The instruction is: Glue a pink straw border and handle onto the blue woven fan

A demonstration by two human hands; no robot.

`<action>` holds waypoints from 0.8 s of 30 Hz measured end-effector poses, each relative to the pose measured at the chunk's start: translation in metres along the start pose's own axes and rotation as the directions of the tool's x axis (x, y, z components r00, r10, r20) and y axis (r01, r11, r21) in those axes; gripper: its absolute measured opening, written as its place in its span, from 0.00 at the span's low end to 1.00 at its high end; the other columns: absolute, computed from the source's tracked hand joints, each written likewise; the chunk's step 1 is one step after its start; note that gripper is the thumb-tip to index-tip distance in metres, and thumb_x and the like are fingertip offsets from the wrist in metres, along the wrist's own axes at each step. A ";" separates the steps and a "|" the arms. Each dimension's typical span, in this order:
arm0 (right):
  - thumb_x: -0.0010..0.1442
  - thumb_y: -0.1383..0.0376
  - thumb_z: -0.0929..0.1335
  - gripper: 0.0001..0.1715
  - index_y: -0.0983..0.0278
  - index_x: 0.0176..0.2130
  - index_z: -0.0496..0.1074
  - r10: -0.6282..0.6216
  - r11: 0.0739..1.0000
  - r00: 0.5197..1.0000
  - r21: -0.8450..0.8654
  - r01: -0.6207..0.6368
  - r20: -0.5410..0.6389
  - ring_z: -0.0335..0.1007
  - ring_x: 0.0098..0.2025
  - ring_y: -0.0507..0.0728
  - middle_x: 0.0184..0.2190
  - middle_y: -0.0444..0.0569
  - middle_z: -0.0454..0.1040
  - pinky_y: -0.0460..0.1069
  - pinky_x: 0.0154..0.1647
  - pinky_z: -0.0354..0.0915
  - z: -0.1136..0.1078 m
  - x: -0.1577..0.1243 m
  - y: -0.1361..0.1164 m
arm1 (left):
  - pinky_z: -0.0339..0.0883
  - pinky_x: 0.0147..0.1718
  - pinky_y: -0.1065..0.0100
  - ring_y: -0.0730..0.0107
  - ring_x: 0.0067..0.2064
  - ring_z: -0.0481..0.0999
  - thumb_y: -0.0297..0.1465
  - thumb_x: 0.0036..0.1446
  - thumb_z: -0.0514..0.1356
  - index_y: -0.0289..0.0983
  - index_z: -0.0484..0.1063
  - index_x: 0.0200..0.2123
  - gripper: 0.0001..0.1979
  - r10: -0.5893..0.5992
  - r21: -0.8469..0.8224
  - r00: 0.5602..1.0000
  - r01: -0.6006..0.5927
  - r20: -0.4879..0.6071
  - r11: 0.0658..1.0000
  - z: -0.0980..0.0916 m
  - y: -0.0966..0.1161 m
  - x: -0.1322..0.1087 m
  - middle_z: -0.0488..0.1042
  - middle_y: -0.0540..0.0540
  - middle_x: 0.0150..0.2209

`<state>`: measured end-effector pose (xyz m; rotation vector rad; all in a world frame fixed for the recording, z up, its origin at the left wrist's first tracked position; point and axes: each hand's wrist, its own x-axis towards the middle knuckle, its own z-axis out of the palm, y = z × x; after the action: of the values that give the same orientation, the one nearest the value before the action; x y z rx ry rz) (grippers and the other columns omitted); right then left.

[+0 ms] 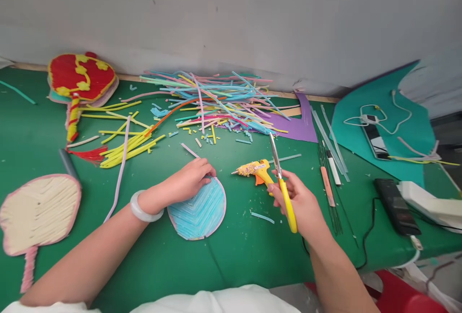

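Green table (234, 255); left hand (189, 180) presses blue fan (200, 213); right hand (306, 206) grips scissors (287, 198).

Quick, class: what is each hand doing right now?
Left hand: fingers curled on the blue fan's top edge; grip cannot be told.
Right hand: closed, holding yellow-handled scissors.

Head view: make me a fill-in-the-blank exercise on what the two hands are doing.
1. The right hand holds scissors with ____ handles.
2. The left hand rests on the upper edge of a ____ fan panel.
3. The glue gun lies between the hands on the ____ table.
Missing words: yellow; blue; green.
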<state>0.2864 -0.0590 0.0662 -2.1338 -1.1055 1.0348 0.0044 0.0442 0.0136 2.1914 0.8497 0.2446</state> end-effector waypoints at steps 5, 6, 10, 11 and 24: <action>0.58 0.52 0.67 0.25 0.55 0.54 0.68 -0.190 0.914 0.965 -0.391 0.107 -0.181 0.74 0.45 0.63 0.44 0.49 0.78 0.55 0.43 0.67 -0.004 0.004 0.012 | 0.64 0.48 0.59 0.61 0.47 0.68 0.31 0.67 0.51 0.40 0.70 0.44 0.09 0.013 -0.014 1.000 -0.013 0.001 1.000 0.004 -0.008 0.000 0.70 0.45 0.44; 0.59 0.53 0.66 0.24 0.56 0.53 0.68 -0.212 0.898 0.964 -0.422 0.128 -0.159 0.73 0.45 0.63 0.45 0.50 0.77 0.56 0.43 0.67 -0.001 0.006 0.014 | 0.64 0.48 0.59 0.60 0.47 0.68 0.31 0.67 0.51 0.40 0.70 0.44 0.09 0.013 -0.015 1.000 -0.013 -0.002 1.000 0.004 -0.009 0.001 0.70 0.45 0.44; 0.59 0.56 0.65 0.19 0.57 0.50 0.67 -0.286 0.860 0.953 -0.464 0.211 -0.098 0.71 0.49 0.64 0.47 0.51 0.76 0.55 0.46 0.66 0.015 0.015 0.023 | 0.64 0.48 0.58 0.60 0.47 0.68 0.32 0.67 0.51 0.40 0.70 0.44 0.09 0.020 -0.020 1.000 -0.020 -0.010 1.000 0.005 -0.010 0.001 0.70 0.44 0.44; 0.60 0.57 0.65 0.19 0.58 0.50 0.67 -0.298 0.855 0.949 -0.469 0.220 -0.098 0.71 0.49 0.64 0.48 0.51 0.76 0.55 0.46 0.66 0.017 0.017 0.025 | 0.64 0.48 0.58 0.60 0.47 0.68 0.31 0.67 0.51 0.40 0.71 0.44 0.09 0.018 -0.021 1.000 -0.019 -0.010 1.000 0.005 -0.010 0.002 0.71 0.44 0.44; 0.57 0.48 0.67 0.31 0.62 0.54 0.69 -0.232 0.851 0.835 -0.521 -0.074 -0.499 0.71 0.38 0.65 0.40 0.56 0.76 0.55 0.36 0.63 -0.034 0.066 0.039 | 0.65 0.48 0.58 0.60 0.48 0.68 0.30 0.66 0.52 0.40 0.70 0.45 0.09 -0.041 -0.015 0.998 0.041 0.052 0.999 -0.003 0.000 0.002 0.70 0.43 0.44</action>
<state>0.3559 -0.0277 0.0323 -2.5306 -1.2533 0.0177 0.0050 0.0469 0.0153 2.1536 0.8601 0.1730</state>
